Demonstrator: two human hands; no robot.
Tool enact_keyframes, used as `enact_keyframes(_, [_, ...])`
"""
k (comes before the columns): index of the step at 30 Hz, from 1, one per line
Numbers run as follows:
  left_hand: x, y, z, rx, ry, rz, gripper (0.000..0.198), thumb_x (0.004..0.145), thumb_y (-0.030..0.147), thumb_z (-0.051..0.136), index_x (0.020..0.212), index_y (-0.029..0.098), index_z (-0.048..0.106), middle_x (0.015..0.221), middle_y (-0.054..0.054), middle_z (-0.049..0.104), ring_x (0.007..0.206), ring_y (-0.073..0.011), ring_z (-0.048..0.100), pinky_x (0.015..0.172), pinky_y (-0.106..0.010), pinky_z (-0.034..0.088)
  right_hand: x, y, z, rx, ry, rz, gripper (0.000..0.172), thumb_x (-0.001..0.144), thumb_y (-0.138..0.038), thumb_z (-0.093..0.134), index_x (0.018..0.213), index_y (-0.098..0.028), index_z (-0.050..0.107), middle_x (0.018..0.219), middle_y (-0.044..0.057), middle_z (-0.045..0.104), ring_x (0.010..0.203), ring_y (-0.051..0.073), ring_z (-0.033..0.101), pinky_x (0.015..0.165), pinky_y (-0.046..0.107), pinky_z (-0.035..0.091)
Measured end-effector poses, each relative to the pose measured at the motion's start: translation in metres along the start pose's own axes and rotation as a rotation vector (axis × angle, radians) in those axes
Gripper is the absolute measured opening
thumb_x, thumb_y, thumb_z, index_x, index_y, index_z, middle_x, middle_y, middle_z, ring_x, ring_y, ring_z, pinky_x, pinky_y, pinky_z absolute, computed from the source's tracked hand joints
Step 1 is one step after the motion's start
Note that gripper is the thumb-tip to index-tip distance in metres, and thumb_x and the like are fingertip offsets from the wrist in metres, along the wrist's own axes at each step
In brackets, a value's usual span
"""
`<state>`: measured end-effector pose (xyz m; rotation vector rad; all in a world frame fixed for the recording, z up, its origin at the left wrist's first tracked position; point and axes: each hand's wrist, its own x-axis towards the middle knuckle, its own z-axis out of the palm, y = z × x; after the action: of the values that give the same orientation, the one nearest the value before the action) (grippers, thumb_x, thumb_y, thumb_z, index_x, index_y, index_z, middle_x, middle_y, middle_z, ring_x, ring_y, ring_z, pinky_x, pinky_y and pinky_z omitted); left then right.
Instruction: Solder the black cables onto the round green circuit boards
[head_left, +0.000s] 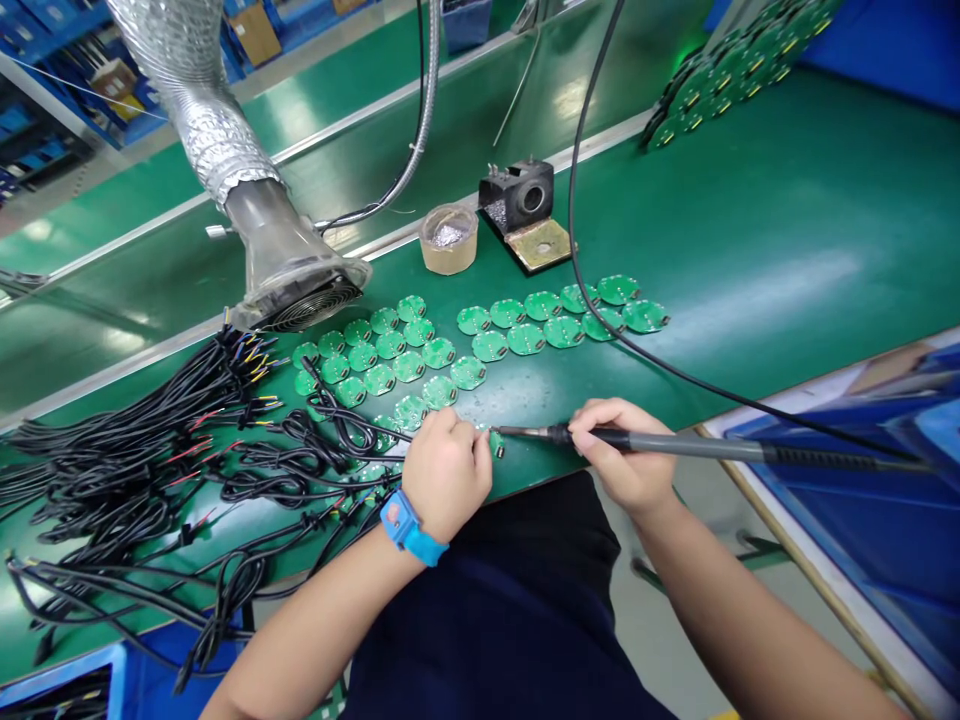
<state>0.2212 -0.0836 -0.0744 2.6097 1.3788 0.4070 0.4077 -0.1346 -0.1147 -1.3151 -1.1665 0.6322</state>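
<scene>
My right hand (626,455) grips a soldering iron (694,447) by its dark sleeve, and the metal tip points left. That tip reaches a green circuit board (491,436) near the table's front edge. Closed over the near side of this board is my left hand (448,465), with a blue wrist strap (409,528) below it. A looped black cable (352,415) runs into the left fist from the left; its end is hidden behind the fingers. Rows of round green circuit boards (409,367) lie just beyond both hands.
Bundled black cables (142,420) cover the left of the green table (750,220). A fume extractor hood (292,260) hangs low over them. Behind the boards stand a tub of solder bits (448,240) and an iron stand (529,205). The iron's cord (574,200) arches across the boards.
</scene>
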Motion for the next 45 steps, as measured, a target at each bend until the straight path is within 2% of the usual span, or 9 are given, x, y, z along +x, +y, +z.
enact_keyframes(4, [0.000, 0.000, -0.001, -0.007, -0.012, 0.008, 0.023, 0.087, 0.023, 0.051, 0.067, 0.015, 0.059, 0.071, -0.006, 0.052, 0.074, -0.0204, 0.052, 0.069, -0.033, 0.045, -0.002, 0.003, 0.000, 0.018, 0.010, 0.015, 0.014, 0.075, -0.032, 0.064, 0.069, -0.020, 0.060, 0.064, 0.001, 0.055, 0.054, 0.013, 0.050, 0.049, 0.027, 0.040])
enact_keyframes(9, [-0.001, -0.001, 0.000, -0.006, 0.003, 0.027, 0.024, 0.088, 0.022, 0.050, 0.067, 0.015, 0.058, 0.072, -0.007, 0.052, 0.074, -0.0208, 0.051, 0.068, -0.033, 0.045, -0.005, 0.009, 0.001, 0.082, 0.118, 0.028, 0.022, 0.077, -0.039, 0.059, 0.069, -0.020, 0.055, 0.062, 0.000, 0.051, 0.051, 0.013, 0.047, 0.047, 0.028, 0.039])
enact_keyframes(13, [-0.002, 0.000, 0.002, 0.018, 0.027, 0.055, 0.025, 0.088, 0.022, 0.049, 0.067, 0.015, 0.058, 0.072, -0.007, 0.052, 0.074, -0.0208, 0.051, 0.067, -0.033, 0.044, -0.005, 0.012, 0.002, 0.099, 0.154, 0.029, 0.020, 0.076, -0.038, 0.060, 0.068, -0.020, 0.054, 0.061, 0.000, 0.049, 0.051, 0.013, 0.046, 0.047, 0.028, 0.038])
enact_keyframes(18, [-0.003, -0.002, 0.002, 0.048, 0.037, 0.126, 0.027, 0.091, 0.022, 0.046, 0.068, 0.015, 0.058, 0.072, -0.006, 0.052, 0.074, -0.0197, 0.050, 0.066, -0.031, 0.043, -0.005, 0.015, 0.001, 0.069, 0.132, 0.033, 0.022, 0.074, -0.040, 0.061, 0.067, -0.020, 0.055, 0.060, 0.001, 0.050, 0.053, 0.014, 0.048, 0.049, 0.030, 0.040])
enact_keyframes(24, [-0.003, -0.004, -0.001, 0.035, -0.038, 0.202, 0.029, 0.093, 0.023, 0.042, 0.071, 0.015, 0.059, 0.074, -0.007, 0.051, 0.074, -0.0191, 0.049, 0.065, -0.031, 0.044, -0.007, 0.018, 0.000, 0.054, 0.094, 0.024, 0.023, 0.075, -0.041, 0.061, 0.068, -0.019, 0.057, 0.060, 0.001, 0.051, 0.053, 0.014, 0.048, 0.049, 0.029, 0.039])
enact_keyframes(30, [0.001, 0.002, -0.001, 0.042, -0.075, 0.148, 0.027, 0.090, 0.021, 0.045, 0.068, 0.015, 0.059, 0.074, -0.007, 0.052, 0.076, -0.0201, 0.051, 0.066, -0.032, 0.045, -0.010, 0.017, 0.000, 0.075, 0.069, -0.024, 0.011, 0.075, -0.029, 0.065, 0.071, -0.020, 0.060, 0.066, 0.001, 0.055, 0.059, 0.015, 0.052, 0.054, 0.029, 0.040])
enact_keyframes(37, [0.005, 0.005, -0.005, 0.044, -0.139, 0.108, 0.025, 0.089, 0.020, 0.046, 0.069, 0.015, 0.060, 0.075, -0.007, 0.053, 0.079, -0.0213, 0.052, 0.069, -0.033, 0.046, -0.009, 0.015, -0.001, 0.107, 0.066, -0.024, 0.010, 0.072, -0.028, 0.068, 0.069, -0.020, 0.061, 0.066, 0.001, 0.056, 0.058, 0.015, 0.053, 0.054, 0.029, 0.041])
enact_keyframes(45, [0.010, 0.005, -0.009, 0.068, -0.237, 0.108, 0.027, 0.090, 0.020, 0.044, 0.069, 0.014, 0.061, 0.076, -0.008, 0.053, 0.081, -0.0214, 0.054, 0.072, -0.033, 0.048, -0.002, 0.010, 0.010, 0.294, 0.273, -0.044, 0.016, 0.072, -0.031, 0.064, 0.065, -0.020, 0.055, 0.056, -0.002, 0.047, 0.048, 0.012, 0.045, 0.047, 0.027, 0.037])
